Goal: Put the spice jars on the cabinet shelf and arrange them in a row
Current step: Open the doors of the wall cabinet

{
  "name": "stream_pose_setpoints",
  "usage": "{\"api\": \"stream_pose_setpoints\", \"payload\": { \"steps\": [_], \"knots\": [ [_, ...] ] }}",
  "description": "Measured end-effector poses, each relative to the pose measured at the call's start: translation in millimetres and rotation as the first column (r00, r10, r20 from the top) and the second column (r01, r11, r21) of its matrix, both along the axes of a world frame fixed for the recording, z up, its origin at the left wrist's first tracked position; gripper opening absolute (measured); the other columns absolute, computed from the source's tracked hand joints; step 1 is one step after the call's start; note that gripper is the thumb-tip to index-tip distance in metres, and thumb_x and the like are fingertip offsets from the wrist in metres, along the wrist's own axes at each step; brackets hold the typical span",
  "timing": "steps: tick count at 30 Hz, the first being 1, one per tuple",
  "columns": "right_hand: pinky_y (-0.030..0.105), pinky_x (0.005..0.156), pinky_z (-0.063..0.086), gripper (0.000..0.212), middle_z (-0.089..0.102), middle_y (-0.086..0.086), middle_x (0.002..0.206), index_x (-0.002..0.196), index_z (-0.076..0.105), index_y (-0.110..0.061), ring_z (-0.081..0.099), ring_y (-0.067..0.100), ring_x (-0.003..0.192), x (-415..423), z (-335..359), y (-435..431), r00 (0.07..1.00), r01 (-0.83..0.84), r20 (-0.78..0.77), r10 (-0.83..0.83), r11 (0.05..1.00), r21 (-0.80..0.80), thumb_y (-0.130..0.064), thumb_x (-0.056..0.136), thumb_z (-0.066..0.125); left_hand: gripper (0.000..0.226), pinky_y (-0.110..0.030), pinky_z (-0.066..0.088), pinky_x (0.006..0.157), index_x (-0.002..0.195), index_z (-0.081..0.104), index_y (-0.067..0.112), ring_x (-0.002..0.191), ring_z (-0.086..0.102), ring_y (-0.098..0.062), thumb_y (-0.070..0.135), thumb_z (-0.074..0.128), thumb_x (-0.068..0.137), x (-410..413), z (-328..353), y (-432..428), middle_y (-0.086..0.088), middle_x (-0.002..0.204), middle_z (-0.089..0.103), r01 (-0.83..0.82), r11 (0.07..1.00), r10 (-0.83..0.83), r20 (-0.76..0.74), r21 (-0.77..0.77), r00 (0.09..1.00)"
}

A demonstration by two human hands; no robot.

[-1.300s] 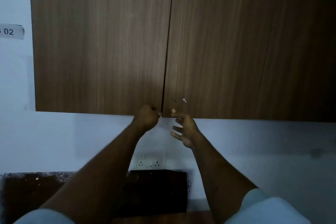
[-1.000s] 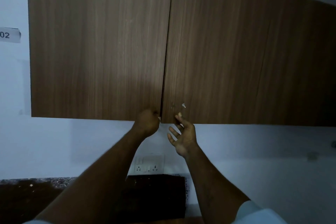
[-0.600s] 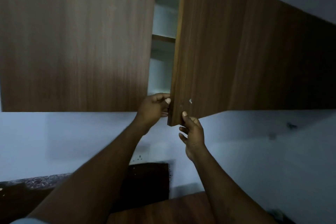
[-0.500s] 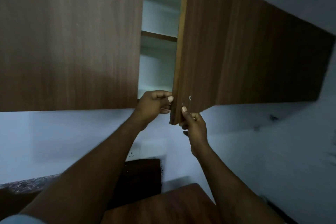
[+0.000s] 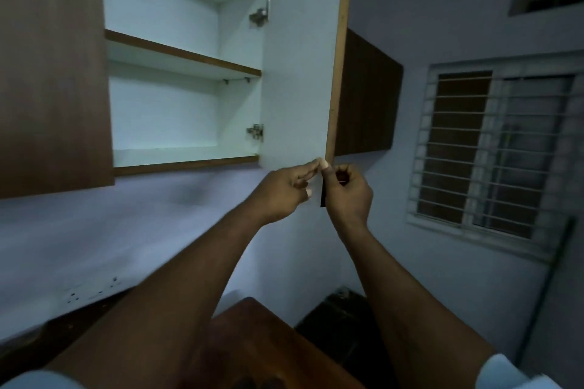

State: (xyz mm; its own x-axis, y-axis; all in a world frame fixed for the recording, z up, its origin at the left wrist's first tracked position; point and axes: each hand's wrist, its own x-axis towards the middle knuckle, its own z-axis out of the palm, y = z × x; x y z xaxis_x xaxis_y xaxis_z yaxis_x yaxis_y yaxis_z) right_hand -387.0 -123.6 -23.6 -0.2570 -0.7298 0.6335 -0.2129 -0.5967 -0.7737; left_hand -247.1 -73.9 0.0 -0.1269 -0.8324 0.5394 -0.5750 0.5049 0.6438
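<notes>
The pale painted wall (image 5: 126,230) fills most of the view, smooth and matt. A barred window (image 5: 493,151) is set into the wall on the right. The wall cabinet (image 5: 164,114) hangs high on the left, a flat-sided box with wood-grain laminate outside and smooth white board inside. Its left door (image 5: 50,73) lies flat and closed. The right door (image 5: 300,73) stands swung wide, its white inner face turned to the camera and a thin tan strip running down its free edge.

The opening between the two doors is wide and unobstructed. The cabinet shelf (image 5: 183,55), a straight white board with a brown front edge, crosses the cabinet at mid-height, and the floor board (image 5: 177,155) lies below it. Where the spice jars are cannot be told from this view. A rounded brown tabletop (image 5: 268,341) shows low between the forearms. Two metal hinges (image 5: 259,15) sit on the cabinet's right wall.

Both hands meet at the door's lower free corner. The left hand (image 5: 284,191) reaches in from the inner side with its fingers partly bent and their tips on the white face; whether they clasp the door cannot be told. The right hand (image 5: 347,191) holds the corner from the outer side, thumb (image 5: 327,172) upright against the edge and the other fingers curled tight.
</notes>
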Motion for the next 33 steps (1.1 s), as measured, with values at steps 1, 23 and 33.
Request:
{"api": "stream_pose_setpoints", "payload": {
  "steps": [1, 23, 33],
  "knots": [
    [0.034, 0.071, 0.059, 0.029, 0.070, -0.006, 0.086, 0.095, 0.068, -0.021, 0.067, 0.012, 0.079, -9, 0, -3, 0.999, 0.036, -0.027, -0.036, 0.999, -0.013, -0.049, 0.094, 0.066, 0.066, -0.031, 0.044, 0.109, 0.152, 0.038, 0.041, 0.137, 0.049, -0.013, 0.013, 0.062, 0.097, -8, 0, -6, 0.013, 0.152, 0.047, -0.011, 1.000, 0.011, 0.045, -0.002, 0.999],
    [0.034, 0.079, 0.056, 0.026, 0.073, 0.005, 0.105, 0.116, 0.064, -0.018, 0.068, 0.024, 0.093, -124, 13, -131, 0.811, 0.416, -0.452, -0.371, 0.909, 0.001, -0.032, 0.094, 0.066, 0.096, -0.050, 0.025, 0.120, 0.160, -0.002, 0.029, 0.154, 0.008, -0.025, 0.038, 0.064, 0.092, -91, -6, -152, 0.009, 0.168, 0.000, -0.170, 0.983, 0.176, 0.606, -0.068, 0.776],
    [0.036, 0.079, 0.055, 0.029, 0.065, 0.004, 0.115, 0.119, 0.060, -0.017, 0.063, 0.022, 0.099, -118, -9, -148, 0.781, 0.477, -0.376, -0.499, 0.865, -0.156, -0.028, 0.092, 0.066, 0.095, -0.050, 0.026, 0.120, 0.161, 0.000, 0.029, 0.154, 0.007, -0.026, 0.036, 0.066, 0.092, -84, -27, -184, 0.012, 0.167, -0.010, -0.157, 0.981, 0.195, 0.595, -0.116, 0.780]
  ]
}}
